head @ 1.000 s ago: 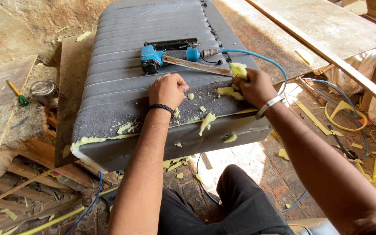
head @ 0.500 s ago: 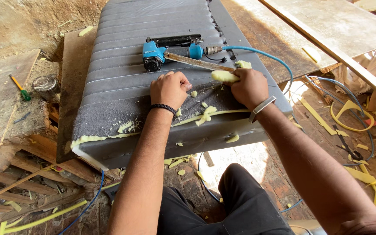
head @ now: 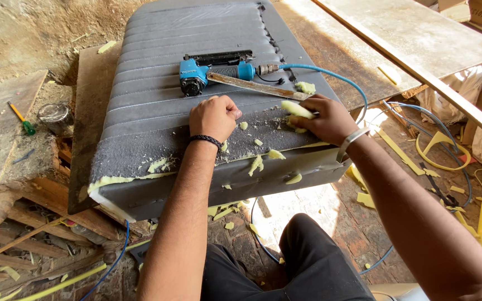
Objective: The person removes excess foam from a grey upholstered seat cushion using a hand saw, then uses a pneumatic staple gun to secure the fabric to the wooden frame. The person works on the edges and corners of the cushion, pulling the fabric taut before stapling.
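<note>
Left of centre, the left hand (head: 214, 116) rests as a loose fist on the grey ribbed upholstered cushion (head: 157, 83), holding nothing. At centre right, the right hand (head: 326, 120) grips a pale yellow foam strip (head: 297, 109) — its long axis running up-left to down-right, one end poking toward the blue pneumatic stapler (head: 213, 71) above.
</note>
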